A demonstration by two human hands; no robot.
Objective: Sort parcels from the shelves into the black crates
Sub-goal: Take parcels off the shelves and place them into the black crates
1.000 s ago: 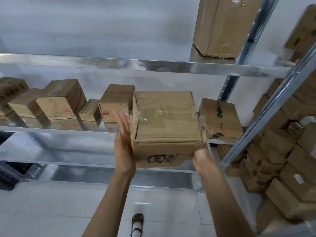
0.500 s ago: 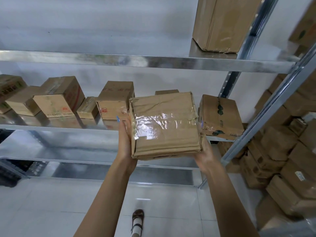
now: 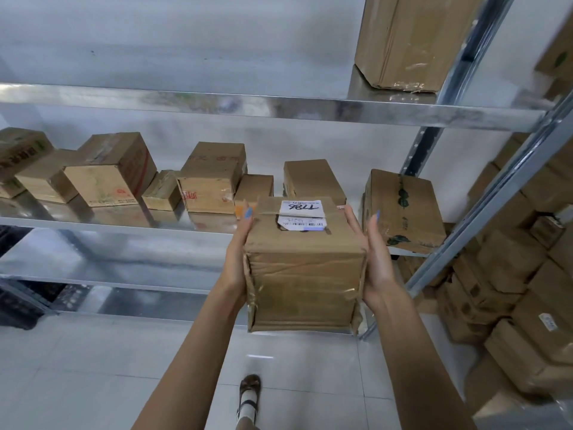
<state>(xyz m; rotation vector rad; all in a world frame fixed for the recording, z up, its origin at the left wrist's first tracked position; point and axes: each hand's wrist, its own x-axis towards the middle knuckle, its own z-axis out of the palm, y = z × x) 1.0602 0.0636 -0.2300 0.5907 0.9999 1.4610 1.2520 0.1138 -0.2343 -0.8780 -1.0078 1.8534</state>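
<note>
"Cardboard parcel point(image 3: 305, 287), where is it?"

"Centre of the frame, held up off the floor point(image 3: 77, 367) in front of the middle metal shelf point(image 3: 93, 223). It touches no shelf. A white handwritten label point(image 3: 302, 208) and a barcode sticker point(image 3: 300, 224) sit on its top face."

"And the grip?"

"It is clamped between two palms. The left hand point(image 3: 237, 268) lies flat on the left side, fingers straight up the edge. The right hand point(image 3: 376, 268) presses the right side with its palm, fingers straight and fanned slightly away from the box near the top. Nothing curls round it."

"What else is there?"

"A row of small cartons point(image 3: 210, 178) stands on that shelf behind the parcel. A big carton point(image 3: 412, 41) is at upper right. A heap of boxes point(image 3: 511, 290) lies at the right edge, and a black crate point(image 3: 18, 305) at lower left."
</note>
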